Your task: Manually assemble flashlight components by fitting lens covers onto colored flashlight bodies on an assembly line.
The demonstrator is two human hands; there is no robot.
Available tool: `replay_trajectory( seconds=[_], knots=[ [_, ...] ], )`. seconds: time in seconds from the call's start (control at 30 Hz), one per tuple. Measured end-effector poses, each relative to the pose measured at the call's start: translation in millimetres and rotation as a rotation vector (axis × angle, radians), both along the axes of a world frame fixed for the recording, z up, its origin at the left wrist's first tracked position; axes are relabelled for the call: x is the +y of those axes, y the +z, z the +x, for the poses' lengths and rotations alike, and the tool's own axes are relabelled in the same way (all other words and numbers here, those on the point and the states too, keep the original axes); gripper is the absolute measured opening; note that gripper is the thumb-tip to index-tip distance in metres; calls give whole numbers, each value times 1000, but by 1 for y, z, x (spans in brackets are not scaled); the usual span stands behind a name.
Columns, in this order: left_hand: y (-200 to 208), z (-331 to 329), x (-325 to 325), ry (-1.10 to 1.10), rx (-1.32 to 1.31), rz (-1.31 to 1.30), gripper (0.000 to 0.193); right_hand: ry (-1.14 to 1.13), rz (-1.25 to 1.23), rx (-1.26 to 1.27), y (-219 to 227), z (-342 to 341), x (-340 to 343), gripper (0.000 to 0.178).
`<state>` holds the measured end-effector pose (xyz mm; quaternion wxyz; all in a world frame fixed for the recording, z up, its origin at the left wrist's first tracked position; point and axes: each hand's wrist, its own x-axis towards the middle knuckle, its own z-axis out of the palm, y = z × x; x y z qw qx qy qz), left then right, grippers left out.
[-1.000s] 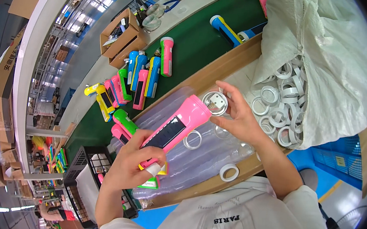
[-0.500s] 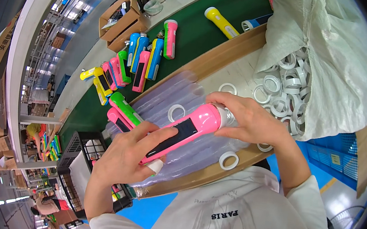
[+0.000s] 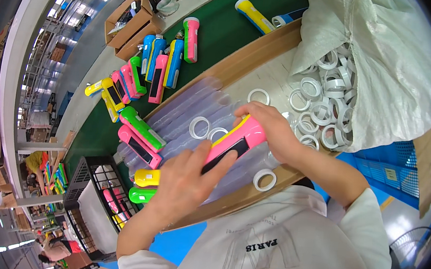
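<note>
A pink and yellow flashlight point(image 3: 239, 143) with a dark panel lies slanted between my hands. My left hand point(image 3: 181, 181) grips its lower body, with the index finger stretched along the panel. My right hand point(image 3: 273, 133) is wrapped round the head end and hides it. Underneath are clear plastic tubes point(image 3: 176, 110) lying side by side, with loose white rings point(image 3: 199, 127) on them. Beside my left hand are the ends of a yellow flashlight point(image 3: 147, 177) and a green flashlight point(image 3: 142, 195). Another white ring point(image 3: 264, 180) rests below my right wrist.
White rings spill from a woven sack point(image 3: 383, 84) at the right. Several colourful flashlights point(image 3: 158, 78) are on the green surface point(image 3: 213, 32) beyond the cardboard tray edge point(image 3: 255, 54). A black crate point(image 3: 83, 194) stands at left, a blue crate point(image 3: 388, 168) at right.
The held flashlight has turned, showing its yellow side, and its head is now covered by my right hand. My left hand has shifted right and down, uncovering the yellow and green flashlight ends.
</note>
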<state>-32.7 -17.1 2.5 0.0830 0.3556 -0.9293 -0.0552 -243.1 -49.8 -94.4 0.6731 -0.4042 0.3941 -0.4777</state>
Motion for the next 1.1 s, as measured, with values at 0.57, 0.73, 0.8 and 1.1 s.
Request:
replay_trajectory(
  seconds=[0.57,0.73,0.8,1.1],
  knots=[
    [-56,8,-13,382,850,1028,58,88,122,-265,7,-14,-27,49],
    [-51,-1,-2,538,783,934,66,27,-86,63,0,-13,-22,43],
    [-44,-2,-2,193,306,211,64,-6,-110,114,2,-9,-19,43],
    [-21,41,42,196,1051,1537,76,-218,-1270,504,77,-14,42,39]
  ],
)
